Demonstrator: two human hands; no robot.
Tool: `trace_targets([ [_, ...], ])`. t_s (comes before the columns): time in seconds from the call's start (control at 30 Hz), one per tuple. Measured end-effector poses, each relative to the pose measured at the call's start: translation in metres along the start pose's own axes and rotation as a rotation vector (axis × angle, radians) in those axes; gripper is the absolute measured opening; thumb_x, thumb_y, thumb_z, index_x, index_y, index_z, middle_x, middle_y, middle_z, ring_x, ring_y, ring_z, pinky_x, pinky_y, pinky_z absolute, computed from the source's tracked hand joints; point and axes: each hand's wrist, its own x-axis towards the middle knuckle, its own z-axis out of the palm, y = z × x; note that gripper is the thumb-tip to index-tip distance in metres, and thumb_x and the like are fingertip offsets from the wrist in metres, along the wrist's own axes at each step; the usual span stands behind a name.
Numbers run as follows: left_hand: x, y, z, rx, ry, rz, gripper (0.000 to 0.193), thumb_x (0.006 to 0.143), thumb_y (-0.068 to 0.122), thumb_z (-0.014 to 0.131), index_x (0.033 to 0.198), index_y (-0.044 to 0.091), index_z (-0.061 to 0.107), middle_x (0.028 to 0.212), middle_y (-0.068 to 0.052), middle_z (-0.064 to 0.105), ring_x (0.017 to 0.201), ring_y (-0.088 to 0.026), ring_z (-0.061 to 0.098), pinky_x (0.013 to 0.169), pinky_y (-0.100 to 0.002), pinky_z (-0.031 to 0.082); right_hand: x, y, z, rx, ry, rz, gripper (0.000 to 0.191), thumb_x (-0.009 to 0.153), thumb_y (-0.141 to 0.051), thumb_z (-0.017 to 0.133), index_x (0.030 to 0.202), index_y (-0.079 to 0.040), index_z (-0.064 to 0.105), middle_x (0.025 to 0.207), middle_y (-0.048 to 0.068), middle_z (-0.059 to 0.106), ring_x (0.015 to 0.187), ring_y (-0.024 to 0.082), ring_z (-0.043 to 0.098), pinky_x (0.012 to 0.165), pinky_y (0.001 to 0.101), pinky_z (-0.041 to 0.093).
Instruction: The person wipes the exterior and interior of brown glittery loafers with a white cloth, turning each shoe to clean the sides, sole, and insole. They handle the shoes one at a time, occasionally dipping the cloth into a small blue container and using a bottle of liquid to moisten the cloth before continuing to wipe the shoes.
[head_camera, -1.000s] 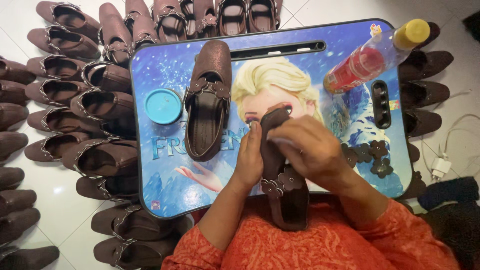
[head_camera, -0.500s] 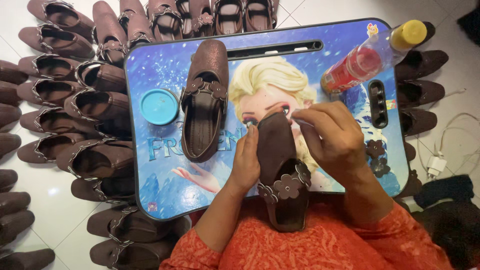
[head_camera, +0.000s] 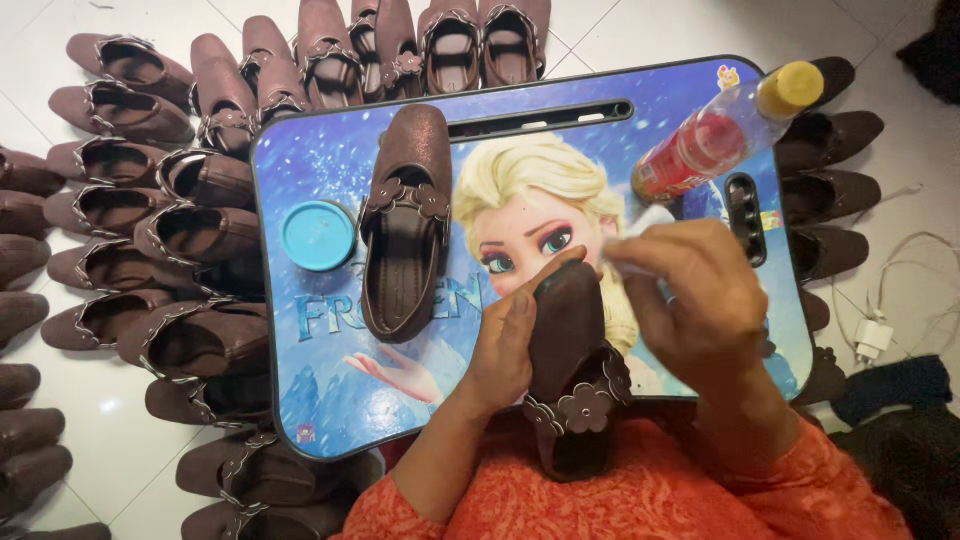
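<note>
Head view: my left hand (head_camera: 508, 345) is wrapped around a brown shoe (head_camera: 572, 380), thumb up along its toe, fingers closed behind it. Shoe points toe-up toward 12, heel down over my orange lap, flower trim on the strap showing. My right hand (head_camera: 690, 300) sits at 3 o'clock of the toe, fingers pinched shut on a white cloth (head_camera: 632, 238), cloth just beside the toe; cannot tell if it touches. Both hands over the lower right part of the blue tray (head_camera: 320, 400) with a cartoon print. On the tray at 10 o'clock from my hands lies a second shoe (head_camera: 405, 225), toe toward 12, open side up. Blue lid (head_camera: 318, 236) at 9 o'clock of that shoe, just beside. Bottle (head_camera: 715, 135) with red liquid and yellow cap lies tilted at 1 o'clock on the tray corner. Rows of brown shoes (head_camera: 130, 215) on the floor around the tray, mostly at 9 and 12.
</note>
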Motion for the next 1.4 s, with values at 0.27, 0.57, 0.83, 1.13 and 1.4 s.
trace_targets([
  [0.27, -0.004, -0.017, -0.012, 0.345, 0.223, -0.237, 0.066, 0.115, 0.039, 0.031, 0.163, 0.000, 0.053, 0.086, -0.019, 0.037, 0.086, -0.024, 0.036, 0.081, -0.037, 0.032, -0.001, 0.007, 0.021, 0.299, -0.113, -0.025, 0.028, 0.081, 0.006, 0.076, 0.105, -0.006, 0.071, 0.104, 0.010, 0.069, 0.094, 0.030, 0.067, 0.083, 0.0377, 0.053],
  [0.57, 0.005, 0.006, 0.004, 0.147, 0.065, 0.007, 0.075, 0.113, 0.051, 0.017, 0.156, -0.003, 0.046, 0.143, -0.013, 0.061, 0.133, -0.019, 0.057, 0.119, -0.034, 0.041, -0.026, 0.000, 0.029, 0.242, -0.018, -0.144, 0.024, 0.082, 0.004, 0.081, 0.103, -0.006, 0.075, 0.095, 0.008, 0.067, 0.080, 0.023, 0.066, 0.070, 0.0319, 0.053],
  [0.83, 0.000, 0.007, 0.006, 0.058, 0.031, 0.049, 0.077, 0.114, 0.053, 0.016, 0.156, -0.005, 0.044, 0.146, -0.015, 0.059, 0.137, -0.024, 0.055, 0.122, -0.037, 0.040, -0.022, 0.010, 0.024, 0.070, 0.120, 0.157, 0.027, 0.092, 0.006, 0.081, 0.115, -0.006, 0.074, 0.101, 0.009, 0.065, 0.085, 0.021, 0.066, 0.071, 0.0286, 0.053],
  [1.13, 0.003, 0.005, 0.002, 0.083, -0.005, 0.062, 0.082, 0.113, 0.060, 0.021, 0.155, -0.007, 0.042, 0.150, -0.015, 0.055, 0.140, -0.022, 0.053, 0.123, -0.037, 0.040, -0.016, 0.022, 0.037, 0.071, 0.083, -0.049, 0.023, 0.089, 0.004, 0.081, 0.108, -0.006, 0.075, 0.100, 0.010, 0.066, 0.092, 0.026, 0.066, 0.080, 0.0357, 0.055],
  [1.4, 0.001, -0.007, -0.009, 0.046, 0.025, 0.022, 0.081, 0.112, 0.058, 0.020, 0.151, -0.008, 0.048, 0.142, -0.015, 0.062, 0.129, -0.022, 0.061, 0.115, -0.037, 0.047, -0.008, 0.012, 0.025, 0.377, 0.036, 0.040, 0.019, 0.089, 0.000, 0.078, 0.106, -0.008, 0.073, 0.104, 0.009, 0.065, 0.092, 0.021, 0.064, 0.080, 0.0300, 0.051],
])
